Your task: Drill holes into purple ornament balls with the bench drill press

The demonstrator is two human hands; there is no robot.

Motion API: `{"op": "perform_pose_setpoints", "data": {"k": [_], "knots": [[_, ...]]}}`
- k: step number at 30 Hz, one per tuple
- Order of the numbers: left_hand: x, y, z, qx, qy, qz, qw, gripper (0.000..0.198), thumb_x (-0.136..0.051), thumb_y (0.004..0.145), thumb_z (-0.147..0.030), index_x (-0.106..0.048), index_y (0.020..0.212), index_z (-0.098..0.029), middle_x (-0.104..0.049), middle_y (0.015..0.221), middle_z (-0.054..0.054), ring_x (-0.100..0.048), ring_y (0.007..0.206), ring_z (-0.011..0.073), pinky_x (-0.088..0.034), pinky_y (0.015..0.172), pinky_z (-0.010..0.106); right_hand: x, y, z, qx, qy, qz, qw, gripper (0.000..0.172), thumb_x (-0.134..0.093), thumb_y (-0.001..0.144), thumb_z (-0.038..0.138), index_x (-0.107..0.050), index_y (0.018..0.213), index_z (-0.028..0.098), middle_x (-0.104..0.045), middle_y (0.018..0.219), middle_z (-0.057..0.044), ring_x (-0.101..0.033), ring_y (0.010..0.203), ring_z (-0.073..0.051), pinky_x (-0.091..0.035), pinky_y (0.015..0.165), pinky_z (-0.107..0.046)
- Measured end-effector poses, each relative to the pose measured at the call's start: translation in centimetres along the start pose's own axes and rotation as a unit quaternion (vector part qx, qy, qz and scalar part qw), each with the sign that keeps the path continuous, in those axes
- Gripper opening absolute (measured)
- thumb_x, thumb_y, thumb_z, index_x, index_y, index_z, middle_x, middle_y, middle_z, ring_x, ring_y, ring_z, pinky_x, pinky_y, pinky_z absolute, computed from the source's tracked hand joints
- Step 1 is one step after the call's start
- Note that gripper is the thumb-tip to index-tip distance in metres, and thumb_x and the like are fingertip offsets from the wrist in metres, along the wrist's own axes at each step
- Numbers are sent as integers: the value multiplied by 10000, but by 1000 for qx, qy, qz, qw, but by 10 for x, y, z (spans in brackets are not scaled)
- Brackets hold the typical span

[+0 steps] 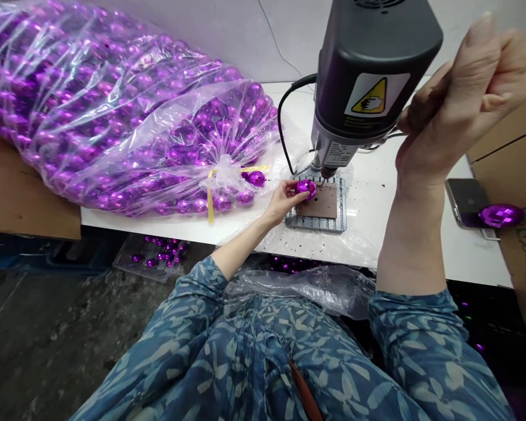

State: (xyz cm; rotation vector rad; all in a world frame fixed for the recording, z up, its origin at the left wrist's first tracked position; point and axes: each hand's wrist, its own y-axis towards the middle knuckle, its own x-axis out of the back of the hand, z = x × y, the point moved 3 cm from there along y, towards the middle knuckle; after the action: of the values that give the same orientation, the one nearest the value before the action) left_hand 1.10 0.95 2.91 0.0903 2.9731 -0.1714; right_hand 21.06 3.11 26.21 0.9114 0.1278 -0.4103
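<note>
Hundreds of glossy purple baubles fill the big clear plastic bag [114, 117] lying on the left of the white table [421, 245]. Next down in size, the grey benchtop drill press [368, 76] looms in the centre, and the right hand [456, 99] is curled tight round its dark feed handle [416, 105], up high. The left hand [284, 199] pinches one small shiny purple ball [305, 187], fingertips closed on it, holding it on the brown board [326, 202] right under the thin drill bit [322, 182]. Looks like the drilling step. The plunge calls for a slow pull and a steady ball.
</note>
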Motion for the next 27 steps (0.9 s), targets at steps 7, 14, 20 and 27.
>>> {"op": "perform_pose_setpoints", "data": {"k": [7,14,20,27], "knots": [[-8,11,0,-28,51,25,998,519,-980,805,-316,-654,1191,-198,-826,1166,91,-789,1094,238,-624,1037,432,-1,-2,4,-3,-4,8,1000,758,-610,697,873,-200,708,236,-300,476,93,-311,388,-32,-193,392,-270],[-13,13,-2,-82,144,50,985,594,-999,766,-313,-683,1256,-200,-799,1217,100,-758,1060,257,-619,978,438,-2,-3,4,2,-5,17,1000,709,-589,732,843,-201,717,249,-280,487,91,-306,394,-37,-203,383,-272],[-20,4,2,-148,187,95,966,580,-952,806,-322,-661,1292,-198,-750,1306,126,-735,1239,320,-602,1099,493,-1,-3,7,1,15,17,1000,686,-661,748,756,-211,701,240,-292,482,95,-316,387,-29,-214,388,-259],[-22,4,9,-183,193,109,958,525,-890,911,-423,-640,1322,-212,-735,1375,149,-727,1306,321,-621,1134,528,-2,-5,13,6,-4,36,999,736,-640,757,771,-168,710,209,-247,488,92,-322,390,-15,-209,396,-237]]}}
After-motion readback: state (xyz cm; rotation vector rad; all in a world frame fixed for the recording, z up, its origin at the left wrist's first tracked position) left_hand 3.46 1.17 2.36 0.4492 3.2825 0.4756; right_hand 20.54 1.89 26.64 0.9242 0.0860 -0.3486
